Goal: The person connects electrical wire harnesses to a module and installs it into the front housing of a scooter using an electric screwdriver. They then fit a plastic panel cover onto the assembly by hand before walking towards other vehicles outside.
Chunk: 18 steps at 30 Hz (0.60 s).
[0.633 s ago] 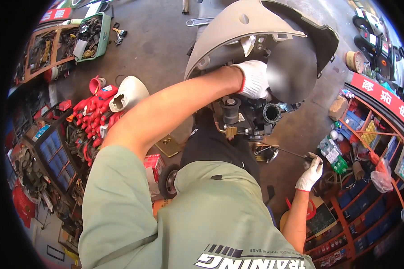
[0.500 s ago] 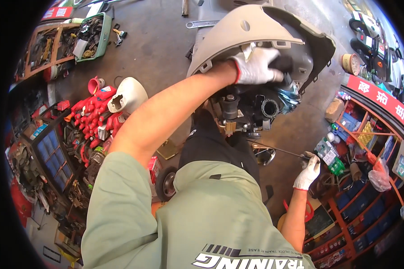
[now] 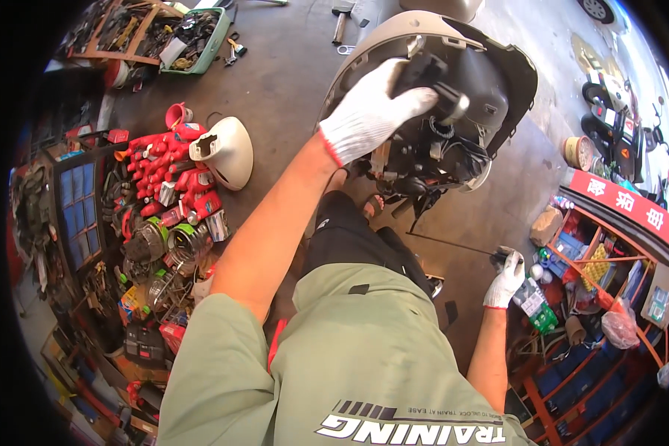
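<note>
In a white knit glove, my left hand [image 3: 370,111] is closed on a black cylindrical part [image 3: 427,71] with a shiny end, at the top of a scooter's front end; it resembles a handlebar grip. My fingers partly hide it. Around it curves a beige front panel [image 3: 394,31] with a dark inner side. Below lie exposed wiring and black fittings [image 3: 431,160]. Off to the right, my gloved right hand [image 3: 505,284] pinches a small dark piece [image 3: 504,256], its kind unclear. A thin black cable [image 3: 453,244] runs from the scooter to it.
To the left are a pile of red bottles [image 3: 156,167] and a cream plastic cover [image 3: 234,152]. A green tool bin [image 3: 219,41] and a hammer [image 3: 340,26] lie farther off. On the right stands an orange-framed rack [image 3: 595,260] with a green bottle [image 3: 544,320] beside it.
My left hand has shifted left, and the dark part shows more plainly beside it. The scooter front has turned. My right hand stays out right with the cable, and the view has shifted.
</note>
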Each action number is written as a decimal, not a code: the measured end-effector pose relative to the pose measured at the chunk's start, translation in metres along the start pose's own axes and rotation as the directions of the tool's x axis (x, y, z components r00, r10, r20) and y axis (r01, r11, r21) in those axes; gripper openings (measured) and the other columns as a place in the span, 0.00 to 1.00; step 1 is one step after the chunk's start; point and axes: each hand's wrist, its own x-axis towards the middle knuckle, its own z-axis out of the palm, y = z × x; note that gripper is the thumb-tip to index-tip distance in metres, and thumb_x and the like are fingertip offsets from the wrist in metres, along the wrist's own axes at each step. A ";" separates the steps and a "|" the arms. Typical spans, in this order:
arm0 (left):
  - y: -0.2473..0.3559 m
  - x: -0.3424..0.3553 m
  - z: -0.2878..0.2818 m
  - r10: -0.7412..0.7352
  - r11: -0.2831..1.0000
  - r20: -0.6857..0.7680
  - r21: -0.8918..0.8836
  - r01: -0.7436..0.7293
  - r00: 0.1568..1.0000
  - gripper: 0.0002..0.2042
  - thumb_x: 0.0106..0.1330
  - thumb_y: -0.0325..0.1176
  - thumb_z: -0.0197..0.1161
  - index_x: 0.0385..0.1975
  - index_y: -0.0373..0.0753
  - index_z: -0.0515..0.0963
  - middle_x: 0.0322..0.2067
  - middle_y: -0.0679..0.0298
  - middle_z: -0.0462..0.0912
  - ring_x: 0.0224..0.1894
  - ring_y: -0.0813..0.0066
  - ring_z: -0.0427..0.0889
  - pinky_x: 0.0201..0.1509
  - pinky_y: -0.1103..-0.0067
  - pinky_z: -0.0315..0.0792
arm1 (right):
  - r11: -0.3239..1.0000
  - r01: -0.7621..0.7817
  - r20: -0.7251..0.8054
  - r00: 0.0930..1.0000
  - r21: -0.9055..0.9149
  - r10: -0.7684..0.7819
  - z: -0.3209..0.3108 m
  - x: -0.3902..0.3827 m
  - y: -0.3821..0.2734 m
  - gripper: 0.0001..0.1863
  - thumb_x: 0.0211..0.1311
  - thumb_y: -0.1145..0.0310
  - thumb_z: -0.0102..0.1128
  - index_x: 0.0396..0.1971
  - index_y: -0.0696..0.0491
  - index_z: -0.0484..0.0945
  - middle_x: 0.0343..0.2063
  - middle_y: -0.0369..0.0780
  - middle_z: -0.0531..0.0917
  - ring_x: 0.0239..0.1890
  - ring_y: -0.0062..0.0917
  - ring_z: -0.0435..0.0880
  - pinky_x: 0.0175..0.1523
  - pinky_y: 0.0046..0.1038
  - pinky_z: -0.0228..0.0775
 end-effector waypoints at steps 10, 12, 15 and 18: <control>-0.099 -0.186 -0.025 -0.135 0.966 -0.593 0.100 0.240 0.793 0.23 0.64 0.40 0.69 0.53 0.33 0.74 0.42 0.55 0.83 0.44 0.67 0.82 0.51 0.72 0.75 | 0.985 0.168 0.201 0.967 -0.034 -0.157 0.005 -0.016 0.004 0.15 0.78 0.61 0.51 0.40 0.58 0.80 0.34 0.39 0.85 0.35 0.22 0.81 0.43 0.25 0.75; -0.119 -0.214 -0.022 -0.213 0.921 -0.629 0.126 0.369 0.748 0.25 0.62 0.42 0.70 0.53 0.32 0.74 0.42 0.52 0.84 0.44 0.63 0.83 0.52 0.70 0.76 | 0.979 0.199 0.279 0.943 -0.041 -0.180 0.018 -0.021 0.005 0.14 0.79 0.63 0.51 0.41 0.58 0.80 0.35 0.39 0.85 0.37 0.22 0.82 0.45 0.25 0.76; -0.128 -0.240 -0.022 -0.316 0.822 -0.668 0.162 0.546 0.674 0.27 0.60 0.44 0.71 0.53 0.33 0.73 0.44 0.48 0.84 0.47 0.53 0.84 0.54 0.66 0.76 | 0.975 0.217 0.386 0.905 -0.051 -0.181 0.042 -0.036 -0.001 0.11 0.78 0.66 0.52 0.43 0.58 0.79 0.37 0.39 0.86 0.40 0.21 0.83 0.48 0.25 0.76; -0.127 -0.243 -0.023 -0.359 0.768 -0.669 0.185 0.613 0.651 0.28 0.60 0.44 0.71 0.54 0.33 0.71 0.45 0.46 0.84 0.49 0.50 0.84 0.55 0.65 0.77 | 0.970 0.238 0.428 0.883 -0.048 -0.195 0.063 -0.051 -0.005 0.10 0.78 0.68 0.53 0.42 0.58 0.79 0.38 0.38 0.86 0.40 0.20 0.82 0.49 0.23 0.75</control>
